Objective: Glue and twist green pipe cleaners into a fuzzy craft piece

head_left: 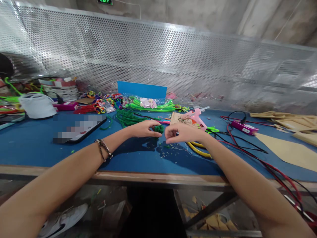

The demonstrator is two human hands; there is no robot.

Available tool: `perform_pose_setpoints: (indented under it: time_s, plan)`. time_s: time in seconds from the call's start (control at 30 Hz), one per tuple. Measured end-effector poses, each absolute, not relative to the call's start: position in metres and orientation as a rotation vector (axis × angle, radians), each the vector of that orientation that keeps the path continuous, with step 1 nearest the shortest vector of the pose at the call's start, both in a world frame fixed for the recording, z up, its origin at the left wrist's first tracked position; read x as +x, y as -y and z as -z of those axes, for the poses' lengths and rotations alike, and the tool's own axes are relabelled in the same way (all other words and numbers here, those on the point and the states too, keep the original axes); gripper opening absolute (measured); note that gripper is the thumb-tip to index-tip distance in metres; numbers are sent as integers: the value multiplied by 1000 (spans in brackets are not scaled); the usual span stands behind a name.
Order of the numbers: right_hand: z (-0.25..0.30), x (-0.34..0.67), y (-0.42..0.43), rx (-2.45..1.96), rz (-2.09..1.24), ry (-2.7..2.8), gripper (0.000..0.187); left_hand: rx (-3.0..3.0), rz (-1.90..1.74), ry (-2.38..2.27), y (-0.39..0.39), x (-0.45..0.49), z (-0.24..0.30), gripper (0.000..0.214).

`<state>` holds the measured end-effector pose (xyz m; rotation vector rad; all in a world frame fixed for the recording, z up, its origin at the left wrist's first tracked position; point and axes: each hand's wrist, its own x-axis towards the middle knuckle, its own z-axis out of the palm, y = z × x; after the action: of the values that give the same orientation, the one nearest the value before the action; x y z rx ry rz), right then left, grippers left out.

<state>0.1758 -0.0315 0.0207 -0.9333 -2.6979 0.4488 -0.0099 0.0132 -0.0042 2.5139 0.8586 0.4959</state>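
The left hand (143, 129) holds a fuzzy, rounded dark-green bundle (158, 129).

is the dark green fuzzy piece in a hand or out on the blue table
In hand: the left hand holds the dark green fuzzy piece, which shows between thumb and fingers.

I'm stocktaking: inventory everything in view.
Green piece: one, dark green, centre
Glue gun: one, pink, centre right
Stems: uncounted, green, back
Cables: several, red/black, right
Power strips: two, purple, left, right
Device: one, black-edged, left
Round item: one, white, left
Panel: one, blue, back
Sheet: one, tan, right
Exit sign: one, green, top
Mesh: one, silver, back
Tabletop: one, blue, centre
Shoe: one, white, below
Clutter: uncounted, multicoloured, back left
Left hand: one, holding green piece
Right hand: one, centre
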Motion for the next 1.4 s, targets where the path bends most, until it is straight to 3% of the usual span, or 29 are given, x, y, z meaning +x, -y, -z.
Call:
perform_pose_setpoints:
  time_s: [0.13,0.33,0.63,0.9,1.13,1.4]
  plan:
    - [-18,179,30,-943,-606,2878,15,2562,-601,-883,-14,-10,3,52]
    - [-15,176,28,-914,-641,2897,5,2610,-597,-836,-13,-10,1,47]
    - [-19,180,26,-989,-618,2377,3,2835,-526,-627,-6,-6,3,36]
    - [-15,169,30,-959,-548,2263,1,2649,-729,-538,-6,-5,0,26]
    - [-8,161,27,-828,-864,1879,11,2388,-838,-578,-7,-6,-1,21]
    - [-9,160,25,-856,-738,1900,7,2263,-829,-600,-6,-6,-1,20]
